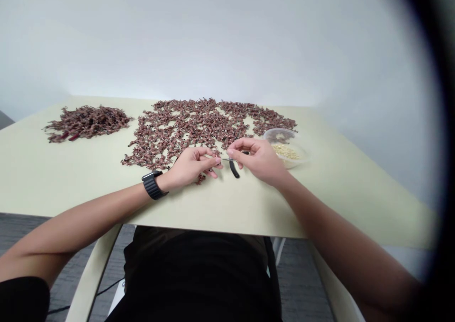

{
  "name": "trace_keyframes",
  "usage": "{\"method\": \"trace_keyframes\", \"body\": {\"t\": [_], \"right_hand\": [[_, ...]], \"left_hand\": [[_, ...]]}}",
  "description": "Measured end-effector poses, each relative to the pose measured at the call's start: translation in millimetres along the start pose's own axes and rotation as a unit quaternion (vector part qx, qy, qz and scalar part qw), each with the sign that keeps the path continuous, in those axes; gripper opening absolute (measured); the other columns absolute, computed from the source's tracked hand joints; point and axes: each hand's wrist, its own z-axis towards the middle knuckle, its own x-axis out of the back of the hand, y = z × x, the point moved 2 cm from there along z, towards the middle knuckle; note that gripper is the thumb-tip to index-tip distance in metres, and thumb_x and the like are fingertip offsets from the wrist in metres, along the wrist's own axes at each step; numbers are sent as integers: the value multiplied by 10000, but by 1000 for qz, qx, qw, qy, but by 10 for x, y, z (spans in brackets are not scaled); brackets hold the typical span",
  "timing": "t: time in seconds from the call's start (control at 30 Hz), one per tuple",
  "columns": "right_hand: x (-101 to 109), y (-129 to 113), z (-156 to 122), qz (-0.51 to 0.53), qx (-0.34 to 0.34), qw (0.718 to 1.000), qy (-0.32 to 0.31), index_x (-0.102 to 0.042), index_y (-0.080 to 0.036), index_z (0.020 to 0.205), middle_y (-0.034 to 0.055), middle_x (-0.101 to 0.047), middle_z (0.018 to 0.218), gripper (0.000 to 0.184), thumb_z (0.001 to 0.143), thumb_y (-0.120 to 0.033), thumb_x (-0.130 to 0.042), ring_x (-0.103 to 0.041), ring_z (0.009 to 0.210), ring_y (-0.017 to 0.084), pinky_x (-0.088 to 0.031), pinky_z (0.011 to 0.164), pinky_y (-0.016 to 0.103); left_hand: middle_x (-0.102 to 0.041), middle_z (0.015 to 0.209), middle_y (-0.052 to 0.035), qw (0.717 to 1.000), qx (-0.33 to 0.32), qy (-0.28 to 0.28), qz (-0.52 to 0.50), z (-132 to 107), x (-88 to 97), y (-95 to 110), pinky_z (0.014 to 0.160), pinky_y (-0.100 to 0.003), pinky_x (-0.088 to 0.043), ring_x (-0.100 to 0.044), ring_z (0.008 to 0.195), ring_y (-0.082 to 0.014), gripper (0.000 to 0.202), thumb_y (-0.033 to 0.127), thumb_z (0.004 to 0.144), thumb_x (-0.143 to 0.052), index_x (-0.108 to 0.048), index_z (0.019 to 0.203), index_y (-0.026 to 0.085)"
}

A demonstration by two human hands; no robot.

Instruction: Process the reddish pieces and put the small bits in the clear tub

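My left hand (pixel 197 165), with a dark watch on its wrist, has thumb and forefinger pinched together; what sits between them is too small to make out. Small reddish-brown pieces (pixel 201 180) show just under its fingers. Facing it, a short gap away, my right hand (pixel 258 160) has its thumb and fingertips pressed together, their contents unclear. Between the two hands is a small black-handled tool (pixel 233 169), like pliers or snips, with a thin metal tip pointing left. The right fingers partly cover it, so I cannot tell whether they grip it or it lies on the table.
A wide spread of small reddish-brown pieces (pixel 192 128) covers the table's (pixel 220 208) middle, beyond my hands. A denser brown heap (pixel 88 122) lies at left. A clear round tub (pixel 302 156) with small gold-coloured bits (pixel 285 151) stands beside my right hand. A wall borders the table's back.
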Motion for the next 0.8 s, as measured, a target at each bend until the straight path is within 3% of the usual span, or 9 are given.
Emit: {"method": "trace_keyframes", "body": {"t": [0.23,0.43,0.63,0.8], "right_hand": [[-171,54,-41,-19,26,999,-13,-714,-172,905,32,-683,820,173,923,-339,-671,-562,615,114,-443,531,239],[-172,36,-51,-37,48,998,-3,-709,-166,899,37,-685,817,149,919,-305,-659,-598,620,121,-438,520,234],[-174,32,-45,-80,72,994,-8,-719,-185,887,29,-698,795,135,926,-288,-639,-598,667,143,-450,549,252],[-178,25,-47,-128,92,987,7,-722,-203,897,43,-716,854,123,926,-286,-635,-622,735,174,-470,618,290]], "left_hand": [[-791,952,-144,997,-17,-81,-8,-24,-61,11,544,-177,-500,-750,708,-157,378,451,890,-745,-610,1010,120],[-792,976,-143,997,-22,-74,-21,-7,-59,17,564,-165,-487,-738,731,-136,329,385,897,-753,-599,1018,121],[-791,866,-120,997,-19,-77,-10,-20,-66,37,547,-170,-467,-672,592,-93,328,397,912,-733,-599,1016,118],[-791,865,-122,997,-16,-70,-8,-27,-64,37,527,-185,-456,-671,585,-106,344,416,900,-742,-608,1022,124]]}}
